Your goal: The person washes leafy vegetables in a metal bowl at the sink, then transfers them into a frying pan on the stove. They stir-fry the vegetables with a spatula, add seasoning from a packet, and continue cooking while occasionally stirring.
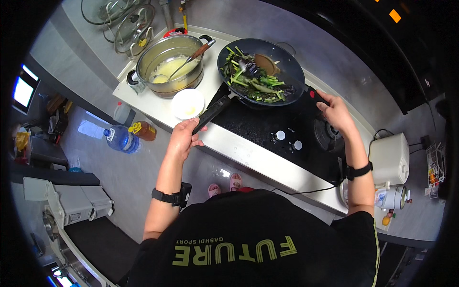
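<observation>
My left hand (pixel 184 138) grips the black handle (pixel 215 109) of a dark wok (pixel 292 64). The wok sits tilted over the far left part of a black gas cooktop (pixel 247 125). Leafy greens with bright green stems (pixel 256 79) lie in it, some of them blurred. In my right hand (pixel 335 111) is the black handle of a spatula (pixel 266 64), its brown head among the greens near the wok's far side. Left of the wok handle, a small white bowl (pixel 188 104) with a little pale yellow residue stands on the counter.
A steel pot (pixel 148 59) with yellowish liquid and a wooden-handled ladle (pixel 200 50) stands at the left. Glass lids (pixel 134 32) hang on the wall. A second burner (pixel 328 132) and a white appliance (pixel 389 158) are at the right. Bottles (pixel 122 139) stand on the floor.
</observation>
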`<state>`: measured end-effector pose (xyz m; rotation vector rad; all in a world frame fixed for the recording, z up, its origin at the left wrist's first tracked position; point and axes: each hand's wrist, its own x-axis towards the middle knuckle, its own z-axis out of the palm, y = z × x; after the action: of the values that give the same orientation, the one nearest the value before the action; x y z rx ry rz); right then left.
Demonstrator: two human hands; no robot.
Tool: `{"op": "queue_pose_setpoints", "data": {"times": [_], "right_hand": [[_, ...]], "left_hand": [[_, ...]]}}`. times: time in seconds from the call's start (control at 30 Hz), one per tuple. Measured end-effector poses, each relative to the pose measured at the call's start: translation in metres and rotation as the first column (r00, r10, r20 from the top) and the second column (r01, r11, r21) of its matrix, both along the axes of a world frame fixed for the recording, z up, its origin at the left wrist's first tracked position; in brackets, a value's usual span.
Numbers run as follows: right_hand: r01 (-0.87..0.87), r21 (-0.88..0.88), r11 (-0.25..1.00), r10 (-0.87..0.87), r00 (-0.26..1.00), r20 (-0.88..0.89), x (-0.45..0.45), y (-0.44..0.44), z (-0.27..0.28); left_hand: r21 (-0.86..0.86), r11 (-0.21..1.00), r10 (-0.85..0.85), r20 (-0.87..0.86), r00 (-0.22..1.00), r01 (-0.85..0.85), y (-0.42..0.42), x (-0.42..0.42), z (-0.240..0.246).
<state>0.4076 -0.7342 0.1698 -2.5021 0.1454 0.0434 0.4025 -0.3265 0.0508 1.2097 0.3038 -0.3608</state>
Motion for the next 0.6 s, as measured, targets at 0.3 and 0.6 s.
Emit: {"op": "queue_pose_setpoints", "data": {"times": [0.3,0.6], "right_hand": [[-0.029,-0.551,0.834,0.103,0.989,0.104,-0.007,0.041,-0.024],[0.185,-0.476,0.86,0.028,0.913,0.406,0.035,-0.027,-0.029]], "left_hand": [[0.014,1.0,0.001,-0.014,1.0,-0.001,-0.001,0.0,0.001],[-0.011,1.0,0.003,0.02,1.0,-0.002,0.0,0.0,-0.001]]}}
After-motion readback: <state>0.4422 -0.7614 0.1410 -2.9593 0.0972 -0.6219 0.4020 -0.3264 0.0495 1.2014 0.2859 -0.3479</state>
